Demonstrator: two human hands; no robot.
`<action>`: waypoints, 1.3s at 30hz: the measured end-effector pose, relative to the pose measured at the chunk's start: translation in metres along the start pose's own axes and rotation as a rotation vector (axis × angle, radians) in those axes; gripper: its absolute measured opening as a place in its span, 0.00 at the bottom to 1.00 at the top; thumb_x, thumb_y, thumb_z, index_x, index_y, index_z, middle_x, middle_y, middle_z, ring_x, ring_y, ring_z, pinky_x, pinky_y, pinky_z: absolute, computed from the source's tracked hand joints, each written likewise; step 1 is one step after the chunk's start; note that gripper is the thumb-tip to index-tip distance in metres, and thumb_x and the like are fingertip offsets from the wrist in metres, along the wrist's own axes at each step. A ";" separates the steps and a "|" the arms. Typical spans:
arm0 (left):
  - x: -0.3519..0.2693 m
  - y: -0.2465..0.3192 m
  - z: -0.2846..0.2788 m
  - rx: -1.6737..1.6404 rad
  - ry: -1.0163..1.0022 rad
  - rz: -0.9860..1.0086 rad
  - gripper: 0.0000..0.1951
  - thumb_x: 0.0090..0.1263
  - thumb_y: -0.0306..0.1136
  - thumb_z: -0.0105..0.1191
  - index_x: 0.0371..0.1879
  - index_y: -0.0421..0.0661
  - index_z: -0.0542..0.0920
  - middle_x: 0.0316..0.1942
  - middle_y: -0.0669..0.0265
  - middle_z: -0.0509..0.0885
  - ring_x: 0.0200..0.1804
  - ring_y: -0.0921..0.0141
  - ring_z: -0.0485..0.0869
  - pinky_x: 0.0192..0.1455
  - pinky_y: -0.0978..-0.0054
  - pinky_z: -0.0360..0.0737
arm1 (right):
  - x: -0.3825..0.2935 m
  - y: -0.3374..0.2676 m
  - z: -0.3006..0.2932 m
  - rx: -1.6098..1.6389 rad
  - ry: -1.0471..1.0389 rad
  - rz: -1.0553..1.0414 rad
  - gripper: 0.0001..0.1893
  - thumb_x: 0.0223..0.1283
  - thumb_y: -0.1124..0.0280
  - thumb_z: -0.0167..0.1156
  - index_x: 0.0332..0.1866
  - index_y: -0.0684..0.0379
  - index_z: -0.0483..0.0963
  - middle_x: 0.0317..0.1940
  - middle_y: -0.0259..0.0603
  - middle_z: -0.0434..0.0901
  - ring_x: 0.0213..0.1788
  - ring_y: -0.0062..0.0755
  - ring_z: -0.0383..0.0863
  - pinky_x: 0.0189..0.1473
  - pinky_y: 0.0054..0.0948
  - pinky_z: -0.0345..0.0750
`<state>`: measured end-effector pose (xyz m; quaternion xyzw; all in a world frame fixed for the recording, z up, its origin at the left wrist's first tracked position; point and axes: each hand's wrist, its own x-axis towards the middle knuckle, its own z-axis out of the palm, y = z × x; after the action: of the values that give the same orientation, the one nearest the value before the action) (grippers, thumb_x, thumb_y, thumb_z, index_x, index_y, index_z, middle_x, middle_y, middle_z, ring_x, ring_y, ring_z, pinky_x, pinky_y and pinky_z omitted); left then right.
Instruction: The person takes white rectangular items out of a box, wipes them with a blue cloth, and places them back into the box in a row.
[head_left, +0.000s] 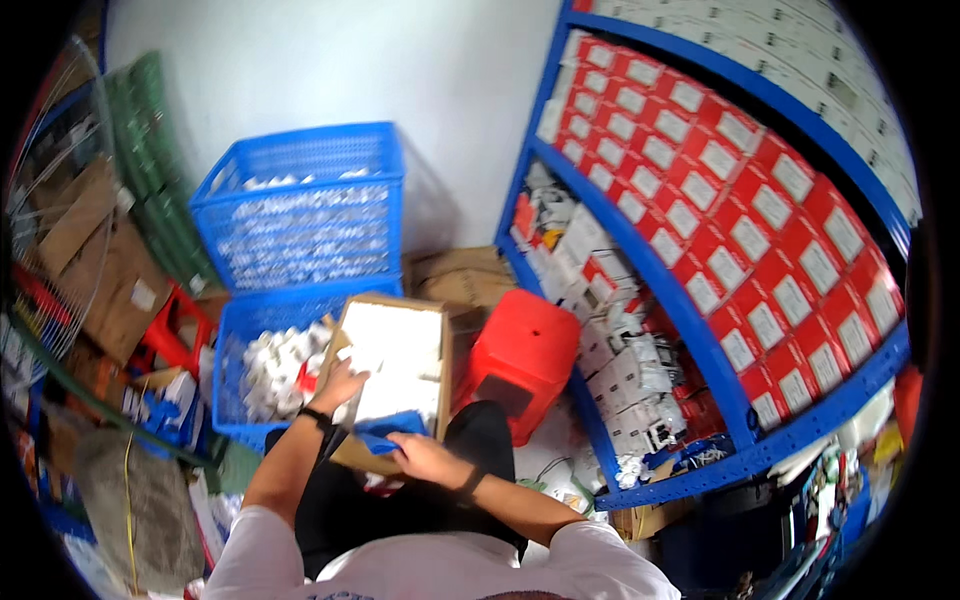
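Note:
An open cardboard box stands in front of my knees, with bright white contents inside. My left hand is at the box's left side, its fingers by the white contents; glare hides whether it grips anything. At the near end of the box, my right hand pinches a blue cloth-like piece, which lies partly over the contents. Left of the box, a low blue plastic crate holds many small white pieces, with something red among them.
Behind stands a taller blue crate of white pieces. A red plastic stool is right of the box. A blue metal shelf with red-and-white boxes lines the right. Flattened cardboard and green bundles lean at left.

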<state>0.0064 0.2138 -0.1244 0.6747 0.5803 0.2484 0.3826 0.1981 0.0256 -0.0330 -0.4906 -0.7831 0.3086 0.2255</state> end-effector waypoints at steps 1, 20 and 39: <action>-0.001 0.001 -0.004 -0.026 0.022 0.009 0.40 0.56 0.49 0.58 0.59 0.26 0.64 0.55 0.38 0.69 0.56 0.53 0.73 0.57 0.64 0.71 | -0.003 0.000 -0.005 0.048 0.076 -0.010 0.15 0.57 0.71 0.53 0.49 0.64 0.71 0.37 0.60 0.78 0.41 0.59 0.77 0.45 0.46 0.74; -0.212 0.120 -0.079 -0.890 0.040 0.256 0.23 0.63 0.19 0.51 0.57 0.44 0.64 0.43 0.68 0.79 0.41 0.79 0.76 0.43 0.83 0.72 | -0.078 -0.006 -0.104 1.545 0.318 0.245 0.18 0.63 0.66 0.50 0.56 0.63 0.67 0.50 0.42 0.76 0.51 0.34 0.77 0.56 0.35 0.73; -0.238 0.143 -0.013 -0.926 -0.179 0.174 0.29 0.63 0.26 0.58 0.63 0.42 0.62 0.58 0.63 0.65 0.57 0.71 0.69 0.57 0.73 0.74 | -0.051 -0.053 -0.037 0.672 0.198 -0.027 0.16 0.69 0.68 0.46 0.56 0.68 0.65 0.42 0.36 0.73 0.43 0.20 0.69 0.48 0.20 0.69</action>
<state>0.0324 -0.0194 0.0242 0.4978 0.3148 0.4529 0.6693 0.2108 -0.0282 0.0280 -0.4062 -0.6185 0.4970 0.4533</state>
